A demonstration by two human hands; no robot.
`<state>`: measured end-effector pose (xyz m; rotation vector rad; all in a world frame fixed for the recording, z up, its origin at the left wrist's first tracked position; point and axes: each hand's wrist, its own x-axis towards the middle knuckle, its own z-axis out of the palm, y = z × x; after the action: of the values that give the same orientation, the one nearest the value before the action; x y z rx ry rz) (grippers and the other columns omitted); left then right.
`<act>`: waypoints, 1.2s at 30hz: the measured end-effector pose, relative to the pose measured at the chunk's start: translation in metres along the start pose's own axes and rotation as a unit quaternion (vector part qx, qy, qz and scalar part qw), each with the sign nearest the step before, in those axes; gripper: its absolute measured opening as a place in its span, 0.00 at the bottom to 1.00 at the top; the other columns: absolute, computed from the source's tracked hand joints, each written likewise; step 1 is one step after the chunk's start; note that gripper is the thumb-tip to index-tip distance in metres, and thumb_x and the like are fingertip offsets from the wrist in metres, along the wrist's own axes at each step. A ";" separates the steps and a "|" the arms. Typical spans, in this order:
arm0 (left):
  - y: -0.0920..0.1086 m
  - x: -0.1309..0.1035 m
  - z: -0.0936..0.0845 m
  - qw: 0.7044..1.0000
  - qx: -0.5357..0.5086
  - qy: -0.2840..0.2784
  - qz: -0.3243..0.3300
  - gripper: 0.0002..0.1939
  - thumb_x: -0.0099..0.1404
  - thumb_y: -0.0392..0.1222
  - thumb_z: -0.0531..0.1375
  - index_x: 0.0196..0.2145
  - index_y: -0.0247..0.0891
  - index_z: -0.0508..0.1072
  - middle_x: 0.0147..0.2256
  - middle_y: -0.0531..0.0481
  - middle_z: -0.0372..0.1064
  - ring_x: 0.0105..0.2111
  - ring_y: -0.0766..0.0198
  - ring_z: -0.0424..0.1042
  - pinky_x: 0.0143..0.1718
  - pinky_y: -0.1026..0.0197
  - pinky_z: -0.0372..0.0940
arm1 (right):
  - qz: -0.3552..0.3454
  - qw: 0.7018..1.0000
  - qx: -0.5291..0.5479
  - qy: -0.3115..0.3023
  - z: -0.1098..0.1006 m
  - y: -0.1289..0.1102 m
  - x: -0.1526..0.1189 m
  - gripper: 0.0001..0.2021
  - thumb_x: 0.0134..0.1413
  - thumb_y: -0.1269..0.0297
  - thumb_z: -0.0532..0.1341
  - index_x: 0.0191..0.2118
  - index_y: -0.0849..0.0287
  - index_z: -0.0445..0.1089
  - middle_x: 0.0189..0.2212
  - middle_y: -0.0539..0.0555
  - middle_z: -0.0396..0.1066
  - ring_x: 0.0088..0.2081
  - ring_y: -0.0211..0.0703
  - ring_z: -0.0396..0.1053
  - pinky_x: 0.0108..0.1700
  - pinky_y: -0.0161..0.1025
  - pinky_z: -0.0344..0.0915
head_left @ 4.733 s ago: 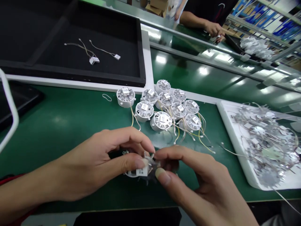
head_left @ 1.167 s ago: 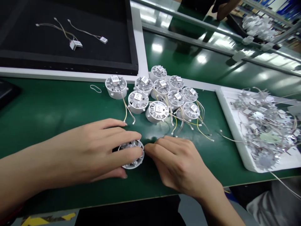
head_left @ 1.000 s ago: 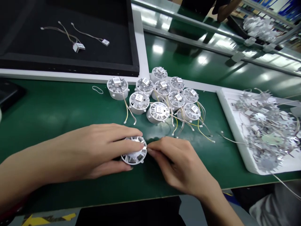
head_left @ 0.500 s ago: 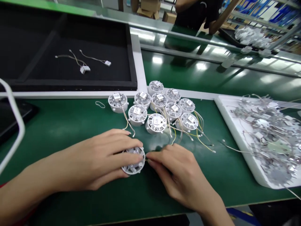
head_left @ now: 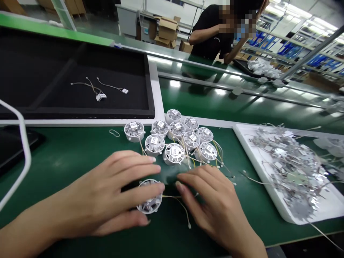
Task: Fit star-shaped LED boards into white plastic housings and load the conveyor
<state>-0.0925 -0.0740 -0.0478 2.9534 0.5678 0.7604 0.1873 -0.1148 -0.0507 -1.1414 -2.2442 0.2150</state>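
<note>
A round white plastic housing with grey metal inside (head_left: 149,206) sits on the green table near its front edge. Over it, my left hand (head_left: 115,193) is spread, the index finger lying across its top and the thumb just in front. Thin wires with small white connectors (head_left: 189,225) run out of the housing to the right. My right hand (head_left: 212,204) is beside these wires, thumb and index finger slightly apart and nothing visible between them. Several similar housings (head_left: 174,154), bearing white labelled squares and loose wires, stand grouped just beyond my hands.
On the right, a white tray (head_left: 264,184) holds a heap of metal pieces and wires. A black tray (head_left: 120,111) at the back left carries a few wired connectors (head_left: 100,96). A white bent bar (head_left: 25,143) rises at the left. Across the bench stands another person (head_left: 206,36).
My left fingers have spread and loosened around the housing. The right hand's fingers have moved off its edge, and the wires now lie out to the right. The view has tilted up.
</note>
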 end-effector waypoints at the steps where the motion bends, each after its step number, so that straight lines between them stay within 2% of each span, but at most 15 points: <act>1: -0.003 -0.003 0.000 1.000 0.011 0.014 -0.021 0.14 0.83 0.44 0.56 0.61 0.41 0.71 0.58 0.45 0.76 0.64 0.53 0.69 0.66 0.49 0.63 | 0.001 1.000 -0.025 0.008 -0.002 0.003 0.001 0.05 0.72 0.72 0.62 0.44 0.61 0.77 0.37 0.53 0.80 0.37 0.45 0.73 0.41 0.43 0.66; 4: -0.016 -0.012 0.000 0.991 0.049 0.061 -0.107 0.16 0.80 0.37 0.56 0.61 0.41 0.72 0.60 0.45 0.73 0.65 0.51 0.68 0.68 0.50 0.63 | -0.006 0.993 -0.114 0.024 -0.005 0.011 0.005 0.06 0.72 0.70 0.62 0.49 0.62 0.76 0.48 0.60 0.81 0.49 0.53 0.75 0.50 0.48 0.68; 7: -0.031 -0.021 0.005 0.978 0.087 0.080 -0.169 0.19 0.79 0.36 0.55 0.65 0.43 0.70 0.65 0.45 0.69 0.68 0.48 0.67 0.71 0.46 0.63 | -0.025 0.985 -0.170 0.008 -0.002 0.018 0.013 0.14 0.74 0.67 0.60 0.59 0.64 0.71 0.57 0.65 0.78 0.58 0.61 0.73 0.56 0.54 0.67; 10: -0.046 -0.026 0.015 0.970 0.103 0.053 -0.212 0.23 0.82 0.38 0.52 0.71 0.43 0.62 0.73 0.41 0.58 0.74 0.44 0.57 0.73 0.38 0.61 | -0.049 0.979 -0.194 -0.031 0.002 0.024 0.025 0.21 0.73 0.64 0.59 0.66 0.65 0.65 0.60 0.66 0.77 0.62 0.64 0.71 0.63 0.59 0.65; 12: -0.054 -0.027 0.022 0.971 0.101 0.022 -0.218 0.25 0.83 0.41 0.51 0.73 0.41 0.58 0.75 0.38 0.54 0.76 0.42 0.52 0.73 0.35 0.60 | -0.060 0.975 -0.207 -0.057 0.004 0.028 0.033 0.25 0.72 0.64 0.59 0.69 0.64 0.62 0.60 0.65 0.77 0.64 0.64 0.71 0.67 0.62 0.62; 14: -0.060 -0.026 0.025 0.973 0.095 0.001 -0.210 0.26 0.83 0.41 0.50 0.74 0.40 0.56 0.74 0.37 0.55 0.76 0.42 0.52 0.73 0.34 0.60 | -0.062 0.971 -0.214 -0.085 0.006 0.033 0.037 0.28 0.71 0.64 0.59 0.72 0.63 0.58 0.59 0.65 0.78 0.65 0.64 0.70 0.69 0.64 0.59; 16: -0.063 -0.025 0.024 0.974 0.090 -0.004 -0.206 0.25 0.82 0.39 0.49 0.73 0.40 0.59 0.72 0.37 0.60 0.74 0.43 0.58 0.72 0.35 0.62 | -0.062 0.970 -0.212 -0.106 0.006 0.038 0.039 0.30 0.71 0.63 0.59 0.74 0.62 0.54 0.59 0.64 0.78 0.66 0.62 0.70 0.71 0.66 0.57; 19: -0.062 -0.026 0.017 0.977 0.084 -0.001 -0.197 0.23 0.82 0.42 0.50 0.70 0.40 0.64 0.65 0.36 0.67 0.65 0.44 0.69 0.67 0.39 0.69 | -0.056 0.972 -0.203 -0.103 0.005 0.040 0.036 0.29 0.72 0.64 0.59 0.72 0.62 0.55 0.55 0.63 0.80 0.62 0.61 0.73 0.72 0.68 0.55; 23: -0.054 -0.032 0.008 0.979 0.059 -0.010 -0.193 0.26 0.81 0.56 0.54 0.68 0.39 0.67 0.56 0.37 0.70 0.51 0.46 0.77 0.50 0.48 0.77 | -0.049 0.978 -0.180 -0.096 0.003 0.037 0.033 0.27 0.71 0.64 0.61 0.70 0.62 0.58 0.55 0.62 0.80 0.60 0.62 0.74 0.72 0.72 0.52; 25: -0.050 -0.033 0.005 0.979 0.027 -0.020 -0.202 0.24 0.81 0.55 0.54 0.66 0.42 0.69 0.55 0.38 0.70 0.43 0.52 0.78 0.40 0.55 0.75 | -0.044 0.981 -0.159 -0.103 0.002 0.035 0.033 0.25 0.71 0.65 0.61 0.68 0.62 0.60 0.55 0.62 0.80 0.61 0.61 0.74 0.73 0.74 0.50; 27: -0.047 -0.032 0.001 0.977 -0.010 -0.043 -0.206 0.20 0.81 0.50 0.54 0.65 0.43 0.70 0.56 0.40 0.69 0.38 0.57 0.78 0.36 0.59 0.74 | -0.039 0.983 -0.144 -0.105 0.001 0.033 0.034 0.22 0.71 0.66 0.62 0.66 0.61 0.62 0.54 0.61 0.80 0.61 0.60 0.74 0.73 0.75 0.49; 31: -0.047 -0.028 -0.005 0.975 -0.041 -0.076 -0.203 0.19 0.80 0.47 0.56 0.65 0.44 0.70 0.57 0.40 0.69 0.44 0.54 0.80 0.42 0.57 0.76 | -0.044 0.985 -0.128 -0.107 0.001 0.030 0.036 0.19 0.70 0.67 0.63 0.63 0.60 0.65 0.51 0.60 0.79 0.59 0.60 0.74 0.74 0.75 0.46; 36: -0.045 -0.028 -0.007 0.976 -0.052 -0.067 -0.202 0.20 0.81 0.59 0.56 0.58 0.43 0.71 0.63 0.40 0.68 0.51 0.49 0.80 0.43 0.53 0.76 | -0.055 0.987 -0.117 -0.095 0.003 0.028 0.035 0.18 0.69 0.66 0.66 0.61 0.60 0.67 0.49 0.58 0.79 0.56 0.58 0.75 0.74 0.73 0.45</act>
<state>-0.1339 -0.0426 -0.0602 2.6352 1.0348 0.5269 0.1892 -0.0700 -0.0491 -1.1522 -2.5459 0.0147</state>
